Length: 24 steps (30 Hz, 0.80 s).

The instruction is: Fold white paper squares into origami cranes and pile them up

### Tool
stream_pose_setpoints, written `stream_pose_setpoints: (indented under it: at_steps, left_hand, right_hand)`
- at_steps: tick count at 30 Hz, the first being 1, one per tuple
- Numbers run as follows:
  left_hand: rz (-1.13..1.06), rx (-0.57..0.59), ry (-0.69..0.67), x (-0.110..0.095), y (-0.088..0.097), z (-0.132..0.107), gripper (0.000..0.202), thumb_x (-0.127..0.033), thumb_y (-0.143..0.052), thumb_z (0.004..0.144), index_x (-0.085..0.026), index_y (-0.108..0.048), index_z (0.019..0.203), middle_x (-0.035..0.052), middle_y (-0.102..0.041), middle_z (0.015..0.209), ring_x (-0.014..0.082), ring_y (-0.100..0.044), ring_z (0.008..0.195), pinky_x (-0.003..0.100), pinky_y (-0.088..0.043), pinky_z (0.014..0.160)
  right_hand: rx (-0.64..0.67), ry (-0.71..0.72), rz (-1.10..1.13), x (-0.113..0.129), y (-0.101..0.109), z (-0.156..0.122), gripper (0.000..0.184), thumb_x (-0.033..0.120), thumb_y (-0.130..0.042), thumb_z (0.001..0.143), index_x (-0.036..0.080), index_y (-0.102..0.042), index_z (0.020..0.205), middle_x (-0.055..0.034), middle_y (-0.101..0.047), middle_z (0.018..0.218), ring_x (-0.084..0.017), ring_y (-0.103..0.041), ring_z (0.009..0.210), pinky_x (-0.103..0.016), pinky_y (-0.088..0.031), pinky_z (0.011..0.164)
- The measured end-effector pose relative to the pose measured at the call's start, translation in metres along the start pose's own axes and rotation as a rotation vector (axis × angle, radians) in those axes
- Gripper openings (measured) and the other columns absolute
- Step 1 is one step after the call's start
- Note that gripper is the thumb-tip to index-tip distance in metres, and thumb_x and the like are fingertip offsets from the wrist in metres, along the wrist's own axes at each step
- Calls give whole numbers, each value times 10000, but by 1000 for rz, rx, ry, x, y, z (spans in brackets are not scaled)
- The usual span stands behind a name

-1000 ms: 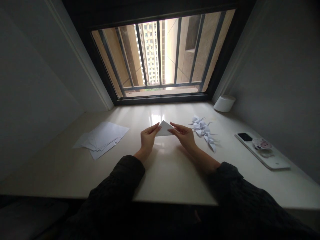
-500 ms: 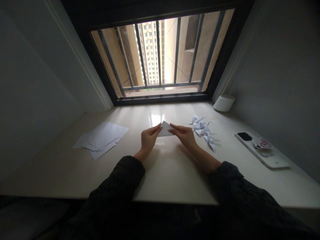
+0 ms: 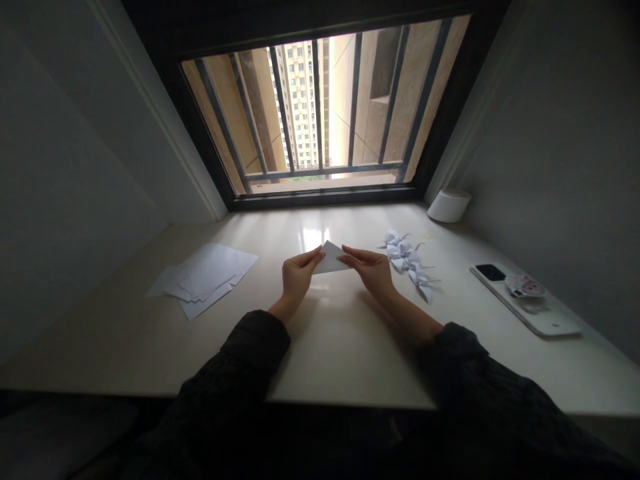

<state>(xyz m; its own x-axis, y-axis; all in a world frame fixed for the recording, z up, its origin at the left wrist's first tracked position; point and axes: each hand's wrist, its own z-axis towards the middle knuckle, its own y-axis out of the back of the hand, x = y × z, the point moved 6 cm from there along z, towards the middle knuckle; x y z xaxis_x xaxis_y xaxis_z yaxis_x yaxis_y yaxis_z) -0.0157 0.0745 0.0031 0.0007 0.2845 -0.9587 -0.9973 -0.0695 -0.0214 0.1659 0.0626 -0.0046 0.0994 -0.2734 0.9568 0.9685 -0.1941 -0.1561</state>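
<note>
A small folded sheet of white paper (image 3: 331,259), shaped like a triangle with its point away from me, is held up over the middle of the white counter (image 3: 345,360). My left hand (image 3: 299,275) pinches its left edge between thumb and fingers. On the other edge, my right hand (image 3: 371,268) grips it the same way, thumb on top. Several folded paper cranes (image 3: 403,256) lie in a cluster just beyond my right hand. The paper's underside and the fingertips behind it are hidden.
Loose white sheets (image 3: 207,270) are piled on the left. A phone (image 3: 525,300) with a round grip on its back lies at the right. Near the right wall stands a white cylindrical object (image 3: 449,205). A barred window (image 3: 325,113) is behind the counter.
My right fingers have shifted very slightly to the right along the paper. Both hands still hold it in nearly the same place.
</note>
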Motion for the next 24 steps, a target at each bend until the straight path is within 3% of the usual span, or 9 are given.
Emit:
stream_pose_setpoints:
  at_steps: [4, 8, 18, 21, 24]
  left_hand:
    - [150, 31, -85, -6, 3, -1, 333, -389, -722, 697, -235, -718, 992, 38, -703, 1024, 252, -668, 922, 386, -504, 872]
    - [204, 42, -83, -6, 6, 1, 329, -395, -740, 670, -254, -728, 967, 41, -712, 997, 255, -675, 882, 372, -506, 834]
    - [102, 279, 240, 16, 6, 14, 365, -432, -800, 554, -171, -762, 807, 76, -729, 711, 180, -648, 608, 288, -516, 595]
    - [67, 295, 292, 16, 3, 12, 366, -425, -806, 551, -148, -759, 785, 89, -722, 701, 171, -644, 605, 275, -513, 584]
    - [6, 227, 287, 15, 1, 9, 358, -430, -801, 561, -142, -752, 768, 88, -721, 716, 163, -638, 608, 276, -515, 588]
  right_hand:
    - [19, 27, -55, 1, 1, 1, 359, 393, -795, 589, 216, -751, 898, -52, -747, 878, -258, -683, 822, -398, -540, 770]
    - [54, 46, -74, 5, 1, 2, 324, 383, -789, 596, 226, -755, 877, -46, -749, 851, -247, -681, 789, -384, -537, 748]
    - [145, 8, -140, 0, 1, 5, 349, 416, -784, 584, 213, -760, 867, -63, -748, 849, -262, -685, 795, -389, -536, 745]
    - [129, -5, -137, -2, 4, 7, 496, 414, -800, 566, 189, -725, 1001, -53, -740, 778, -220, -677, 716, -358, -539, 710]
    - [52, -84, -79, -7, 8, 9, 719, 427, -812, 541, 176, -616, 1186, -17, -704, 680, -177, -650, 627, -315, -539, 625]
